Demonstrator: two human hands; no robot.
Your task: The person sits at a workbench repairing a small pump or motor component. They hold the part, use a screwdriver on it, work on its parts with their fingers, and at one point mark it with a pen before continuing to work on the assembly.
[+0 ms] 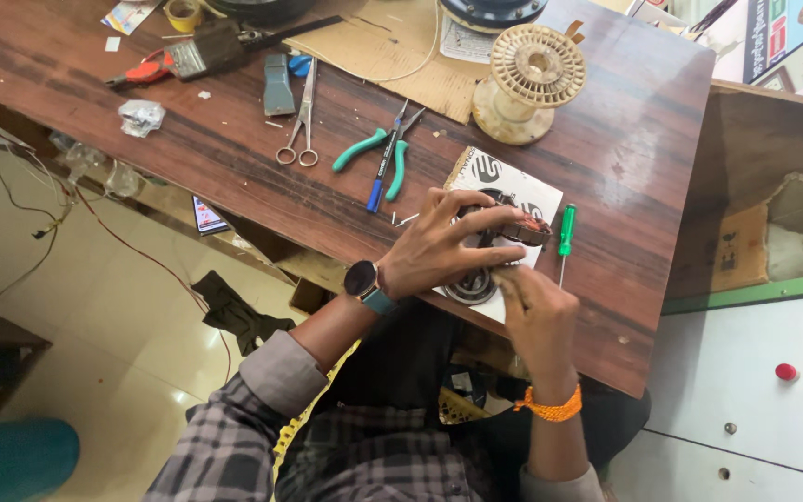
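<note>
Left hand (439,244) arched palm-down, fingers clamped over a copper-wound motor part (506,228), right hand (539,311) at its five o'clock, fingertips pinched against the part's edge, green screwdriver (564,237) at three o'clock.

The left hand (443,244) covers most of the motor part (499,232) — its shape cannot be made out. The right hand (536,311) hides the part's lower edge. A dark round object (493,9) is cut off by the top edge.

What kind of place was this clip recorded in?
Probably a small electrical repair workshop: a wooden workbench carries green-handled pliers, scissors and an empty wire spool, while both hands work on a copper-wound motor part.
</note>
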